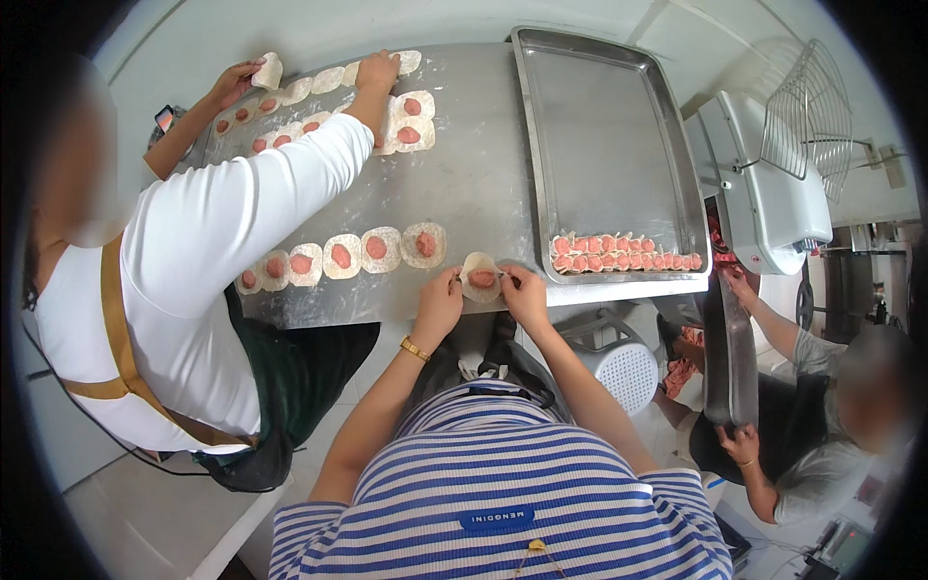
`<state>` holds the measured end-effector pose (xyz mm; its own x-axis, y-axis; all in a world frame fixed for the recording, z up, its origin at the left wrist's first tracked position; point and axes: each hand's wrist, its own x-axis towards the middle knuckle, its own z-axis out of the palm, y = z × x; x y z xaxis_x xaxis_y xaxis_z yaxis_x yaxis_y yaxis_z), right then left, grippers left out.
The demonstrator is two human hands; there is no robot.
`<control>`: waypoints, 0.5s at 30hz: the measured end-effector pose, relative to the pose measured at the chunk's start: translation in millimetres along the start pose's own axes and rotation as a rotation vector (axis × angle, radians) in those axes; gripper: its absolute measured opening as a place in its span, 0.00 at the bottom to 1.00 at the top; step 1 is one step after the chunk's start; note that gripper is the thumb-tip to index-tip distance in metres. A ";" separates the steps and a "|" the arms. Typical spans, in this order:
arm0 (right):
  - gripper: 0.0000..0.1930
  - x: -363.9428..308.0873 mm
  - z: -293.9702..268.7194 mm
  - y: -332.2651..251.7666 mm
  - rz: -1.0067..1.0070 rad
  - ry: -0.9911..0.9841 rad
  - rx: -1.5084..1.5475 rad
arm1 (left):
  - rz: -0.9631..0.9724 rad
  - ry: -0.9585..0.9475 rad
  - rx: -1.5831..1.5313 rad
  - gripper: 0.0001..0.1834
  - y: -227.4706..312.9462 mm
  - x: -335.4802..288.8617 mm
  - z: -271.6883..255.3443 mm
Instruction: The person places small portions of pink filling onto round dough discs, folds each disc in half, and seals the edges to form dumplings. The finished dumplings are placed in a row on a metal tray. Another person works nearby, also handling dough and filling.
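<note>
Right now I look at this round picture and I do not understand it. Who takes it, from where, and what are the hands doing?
The picture comes from a wide camera worn on a person's head, looking down, so edges bend. The striped shirt at the bottom is that person. Their left hand and right hand together hold one round dough wrapper with pink filling, at the edge of a floured steel table. A row of filled open wrappers lies to the left. A metal tray holds two rows of finished dumplings. A co-worker in white works on more wrappers; another person sits at the right.
</note>
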<state>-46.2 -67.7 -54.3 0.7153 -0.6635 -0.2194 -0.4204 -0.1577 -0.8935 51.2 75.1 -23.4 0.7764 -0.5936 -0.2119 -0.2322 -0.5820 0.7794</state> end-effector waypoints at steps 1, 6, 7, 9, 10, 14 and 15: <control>0.11 -1.4 1.7 3.7 0.004 0.011 0.023 | -0.022 0.002 -0.136 0.15 -5.8 -0.2 3.4; 0.13 -5.8 3.1 11.0 -0.068 -0.034 0.213 | -0.021 -0.035 -0.352 0.14 -16.4 4.5 11.1; 0.14 -7.9 6.6 7.6 -0.094 -0.032 0.300 | -0.027 -0.028 -0.367 0.14 -18.3 6.0 13.2; 0.14 -9.7 6.8 3.2 -0.139 -0.037 0.326 | -0.038 -0.013 -0.393 0.13 -19.0 8.3 16.0; 0.14 -9.1 5.7 2.0 -0.158 -0.044 0.265 | -0.069 -0.033 -0.443 0.12 -16.7 8.0 14.7; 0.15 -4.1 -1.3 5.6 -0.043 -0.135 0.363 | -0.158 -0.072 -0.651 0.08 -8.0 5.9 9.8; 0.15 -4.3 -2.3 0.4 0.003 -0.152 0.511 | -0.172 -0.067 -0.703 0.07 -8.1 4.2 8.7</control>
<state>-50.7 -66.6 -52.8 0.8036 -0.5436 -0.2423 -0.1237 0.2456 -0.9614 51.2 72.5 -35.7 0.7249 -0.5718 -0.3842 0.3396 -0.1886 0.9214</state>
